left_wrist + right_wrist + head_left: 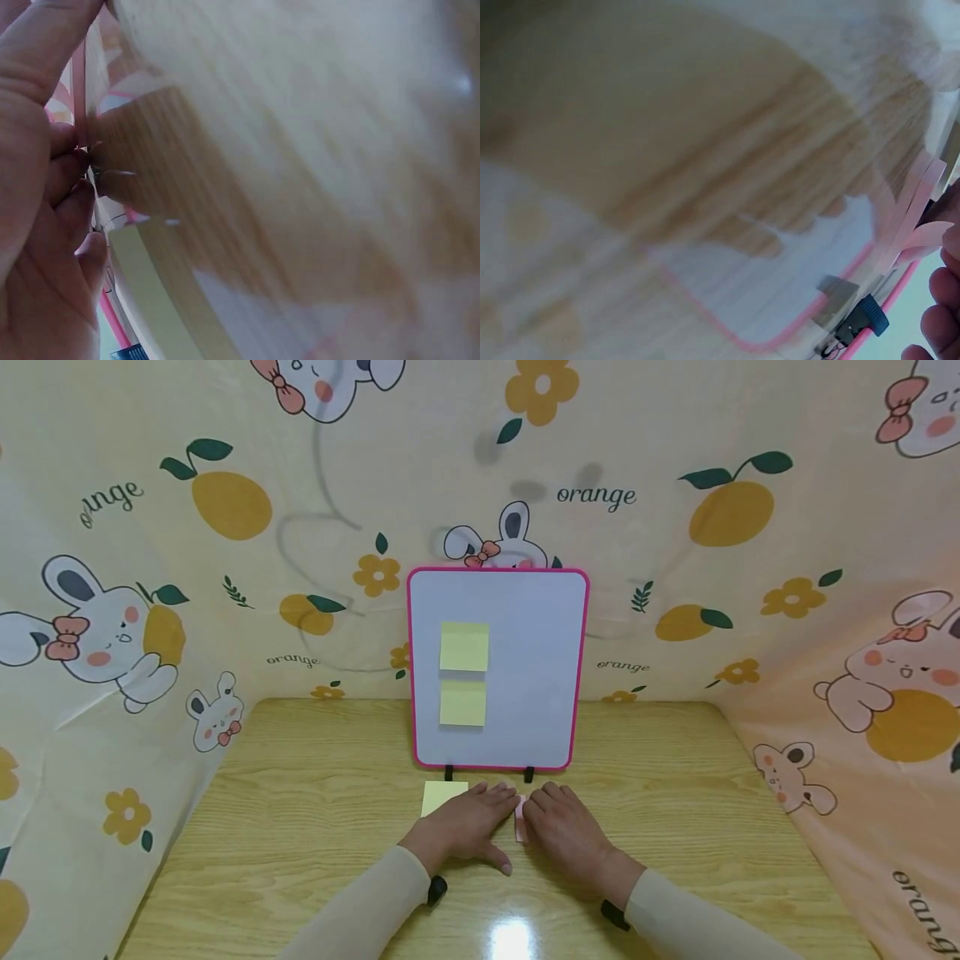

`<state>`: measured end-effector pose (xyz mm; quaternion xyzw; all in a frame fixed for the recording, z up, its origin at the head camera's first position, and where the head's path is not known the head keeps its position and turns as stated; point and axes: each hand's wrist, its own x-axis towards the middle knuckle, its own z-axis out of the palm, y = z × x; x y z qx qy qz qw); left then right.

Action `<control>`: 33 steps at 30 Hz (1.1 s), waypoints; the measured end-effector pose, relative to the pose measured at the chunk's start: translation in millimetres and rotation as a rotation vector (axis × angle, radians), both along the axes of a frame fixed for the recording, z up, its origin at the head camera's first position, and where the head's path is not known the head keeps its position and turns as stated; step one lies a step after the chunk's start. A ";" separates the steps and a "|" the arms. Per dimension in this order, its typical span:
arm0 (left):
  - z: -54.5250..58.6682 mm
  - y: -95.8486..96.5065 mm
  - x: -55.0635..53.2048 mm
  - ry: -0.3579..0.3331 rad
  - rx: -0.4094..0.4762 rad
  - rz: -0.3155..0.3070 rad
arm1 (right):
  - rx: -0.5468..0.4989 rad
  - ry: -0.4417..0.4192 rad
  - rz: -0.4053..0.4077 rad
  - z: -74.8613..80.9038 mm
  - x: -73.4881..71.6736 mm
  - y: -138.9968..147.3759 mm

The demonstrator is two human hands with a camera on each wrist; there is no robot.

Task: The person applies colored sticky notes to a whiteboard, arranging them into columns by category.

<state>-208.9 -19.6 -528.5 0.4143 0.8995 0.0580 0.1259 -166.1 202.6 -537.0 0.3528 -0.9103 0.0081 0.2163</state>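
Note:
Between the hands a pad of pink sticky notes (520,828) lies on the table, mostly covered by them. My right hand (568,831) has curled fingers and pinches the pad's top sheet, which bends up in a curve (925,237) in the right wrist view. Fingers extended and thumb spread, my left hand (471,821) rests at the pad's left edge. A yellow sticky note pad (441,795) lies partly under that hand's far side. Behind them stands a pink-framed whiteboard (534,668), bearing an upper yellow note (464,647) and a lower yellow note (462,704) on its left half.
Black feet (529,774) hold the whiteboard upright on the wood-grain table (300,810). A printed cloth (630,410) with rabbits and oranges forms walls at the back and both sides. Light glares off the table near its front (512,937).

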 end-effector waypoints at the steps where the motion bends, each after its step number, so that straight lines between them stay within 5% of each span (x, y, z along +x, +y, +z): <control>1: 0.3 -0.1 0.1 0.013 -0.010 -0.003 | -0.004 0.000 0.000 -0.5 -0.5 0.2; 15: 1.1 -2.7 1.3 0.086 -0.045 -0.050 | -0.001 -0.006 -0.009 -1.5 -2.4 0.7; 33: 4.3 -16.1 10.6 0.107 0.020 -0.047 | -0.020 -0.031 -0.046 -0.8 -4.4 1.7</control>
